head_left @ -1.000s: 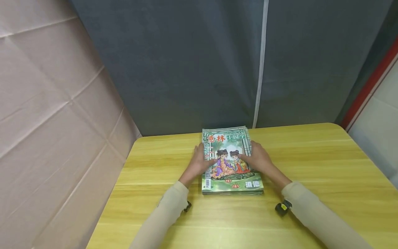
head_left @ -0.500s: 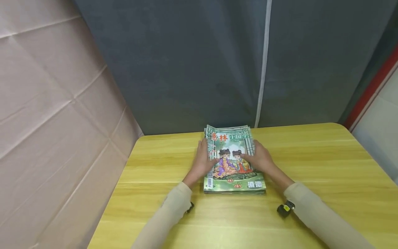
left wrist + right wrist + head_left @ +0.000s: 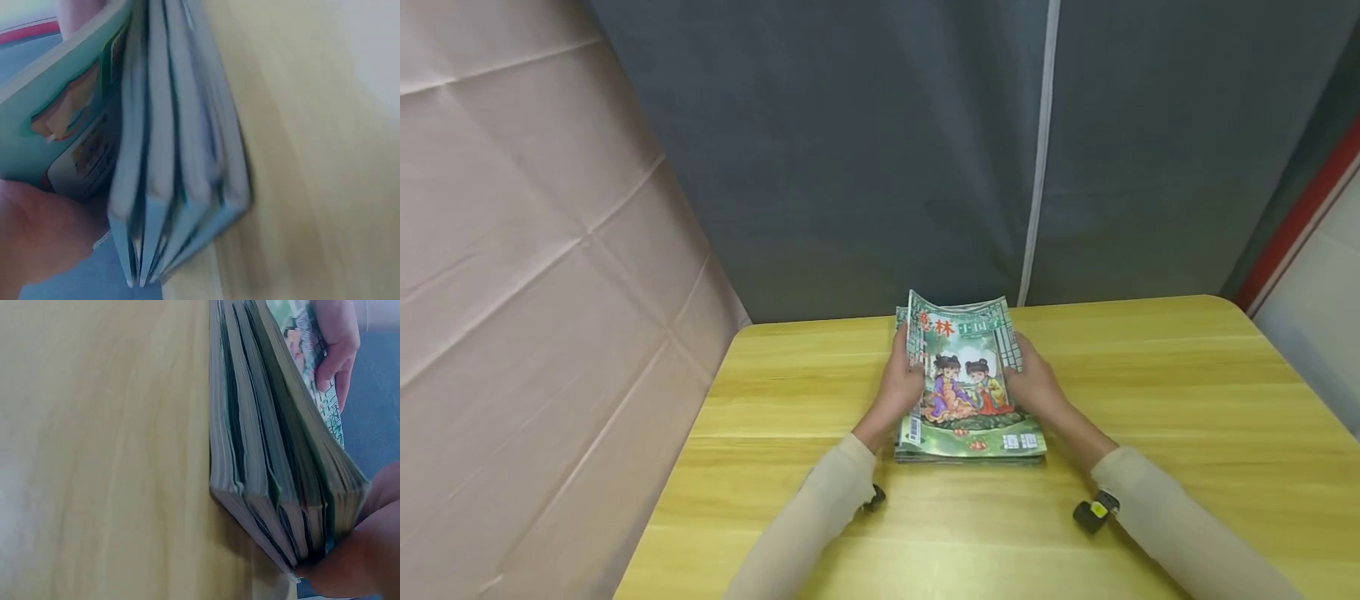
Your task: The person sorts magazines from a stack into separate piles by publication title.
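Observation:
A green magazine (image 3: 966, 358) with two cartoon figures on its cover tops a stack of several magazines (image 3: 250, 412) on the table. My left hand (image 3: 901, 379) holds the top magazine by its left edge, thumb over the cover. My right hand (image 3: 1036, 379) grips the opposite edge the same way. The far end of this magazine curves upward, its left corner standing above the magazine below. In the left wrist view, the bent cover leans away from the layered stack (image 3: 169, 125), with my hand (image 3: 40, 240) at its corner. The fingers beneath are hidden.
The yellow wood table (image 3: 805, 375) runs on both sides of the stack and in front of it. A dark grey curtain (image 3: 850, 167) hangs behind its far edge, and a pale pink cloth (image 3: 535, 292) hangs along the left.
Both hands have raised the top magazine's far end from lying flat to curving up. My thumbs have drawn back from the cover's middle toward its edges. The view has shifted slightly.

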Motion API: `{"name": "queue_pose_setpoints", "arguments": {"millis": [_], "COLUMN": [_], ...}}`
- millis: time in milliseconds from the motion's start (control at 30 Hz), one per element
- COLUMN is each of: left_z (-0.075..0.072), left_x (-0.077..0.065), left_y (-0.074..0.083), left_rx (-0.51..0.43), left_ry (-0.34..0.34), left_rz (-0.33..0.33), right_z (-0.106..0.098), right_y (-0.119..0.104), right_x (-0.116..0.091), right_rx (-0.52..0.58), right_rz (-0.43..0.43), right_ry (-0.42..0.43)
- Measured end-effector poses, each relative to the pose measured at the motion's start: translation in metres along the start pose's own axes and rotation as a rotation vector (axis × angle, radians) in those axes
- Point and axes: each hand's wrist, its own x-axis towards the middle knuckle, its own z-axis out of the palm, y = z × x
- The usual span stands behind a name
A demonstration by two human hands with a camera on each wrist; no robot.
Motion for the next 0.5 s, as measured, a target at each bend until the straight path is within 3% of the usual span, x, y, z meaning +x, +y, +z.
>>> {"name": "queue_pose_setpoints", "arguments": {"millis": [233, 500], "left_z": [0.010, 0.031], "left_x": [0.008, 0.014], "left_y": [0.007, 0.020], "left_rx": [-0.121, -0.231], "left_ry": [0.072, 0.098], "left_rz": [-0.036, -0.024], "right_z": [-0.012, -0.050], "right_y": [0.001, -0.004], "right_x": [-0.003, -0.002], "right_rx": [0.083, 0.115], "right_rz": [-0.006, -0.085], "right_ry": [0.015, 0.065]}}
